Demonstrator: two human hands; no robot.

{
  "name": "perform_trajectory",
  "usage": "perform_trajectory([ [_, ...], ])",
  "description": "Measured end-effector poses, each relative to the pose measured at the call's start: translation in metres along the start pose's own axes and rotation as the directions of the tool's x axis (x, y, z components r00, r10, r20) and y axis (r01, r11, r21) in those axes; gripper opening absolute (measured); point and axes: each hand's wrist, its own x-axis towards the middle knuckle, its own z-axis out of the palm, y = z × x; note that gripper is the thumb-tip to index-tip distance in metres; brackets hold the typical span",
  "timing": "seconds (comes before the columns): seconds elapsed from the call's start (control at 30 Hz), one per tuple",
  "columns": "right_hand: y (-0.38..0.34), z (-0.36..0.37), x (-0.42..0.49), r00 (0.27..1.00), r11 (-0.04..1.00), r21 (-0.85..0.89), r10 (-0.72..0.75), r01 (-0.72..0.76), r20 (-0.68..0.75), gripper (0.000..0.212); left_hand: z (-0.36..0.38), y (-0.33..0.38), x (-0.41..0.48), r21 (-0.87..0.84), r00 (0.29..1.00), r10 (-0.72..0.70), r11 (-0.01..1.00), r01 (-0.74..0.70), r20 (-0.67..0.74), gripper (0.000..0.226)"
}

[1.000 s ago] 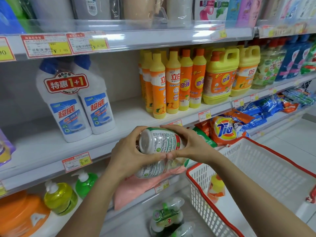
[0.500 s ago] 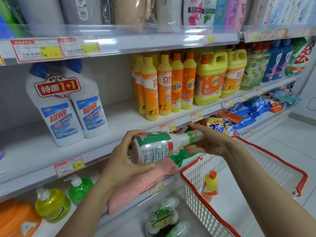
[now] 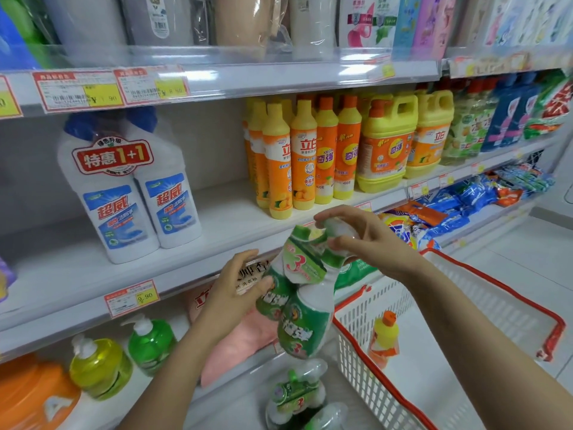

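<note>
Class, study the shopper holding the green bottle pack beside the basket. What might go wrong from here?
The right hand grips the bottle pack only at its top while the left hand merely touches its side; it may slip and drop.
Lowered carelessly into the basket, it may topple the yellow bottle standing there.

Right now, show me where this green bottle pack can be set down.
For the green bottle pack, bare shelf lies between the white cleaner bottles and the orange dish-soap bottles. The basket floor is free right of the small yellow bottle. Crowded: around the yellow jugs and the pump bottles.
</note>
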Motion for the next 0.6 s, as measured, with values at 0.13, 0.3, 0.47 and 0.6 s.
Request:
perform_trajectory([
  [0.13,0.003,0.005,0.001,0.989,0.996,-0.031,-0.080,0.085,0.123,0.043,0.008,-0.004,0.001,-0.262,0.974,-0.129,0.949,0.176,0.185,0.063],
  [0.3,0.010,0.008,0.008,0.995,0.986,-0.163,0.040,-0.024,0.095,0.049,0.006,-0.020,0.000,-0.248,0.991,-0.126,0.959,0.135,0.054,0.050],
  [0.47,0.018,0.018,0.016,0.991,0.946,-0.302,-0.095,0.120,0.096,0.028,0.008,-0.025,0.003,0.093,0.982,0.056,0.995,-0.040,-0.180,0.052],
  [0.6,0.039,0.034,0.021,0.974,0.929,-0.321,-0.129,0.184,0.186,0.028,-0.014,-0.033,0.002,0.551,0.944,0.301,0.815,-0.181,-0.135,0.072],
])
